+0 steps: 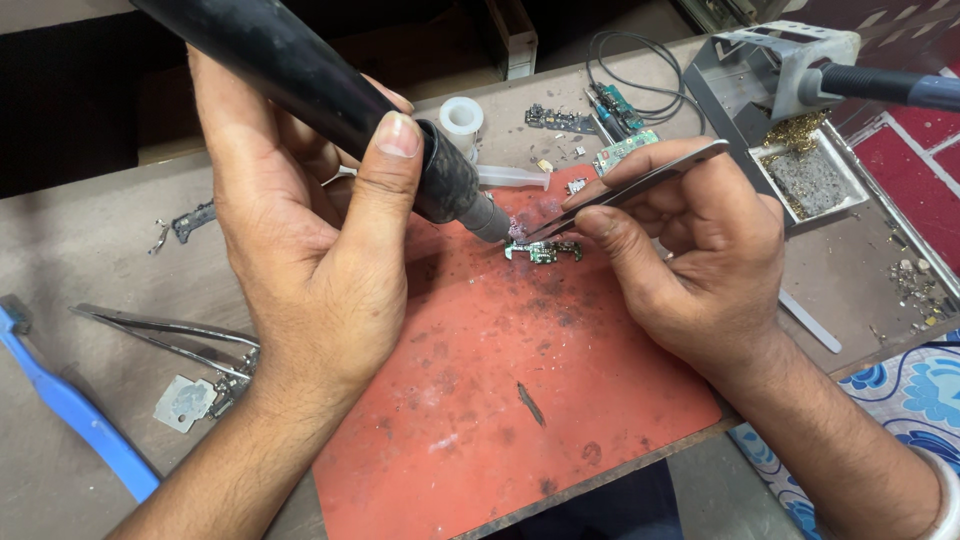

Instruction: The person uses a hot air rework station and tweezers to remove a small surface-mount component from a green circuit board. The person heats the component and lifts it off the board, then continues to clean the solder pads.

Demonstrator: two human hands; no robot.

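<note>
Between the hands lies a small green circuit board [543, 251] — light, brittle, best gripped by its edges; left hand [320, 230] clasps a hot-air nozzle [440, 180], right hand [690, 250] pinches tweezers [625, 190].

The left hand [310, 230] grips a black hot-air handpiece [330, 100], its nozzle aimed at a small green circuit board [545, 251] on a worn red mat [520, 390]. The right hand [690, 250] pinches metal tweezers [640, 187] whose tips meet the board. Spare tweezers [160, 335] lie at the left.
</note>
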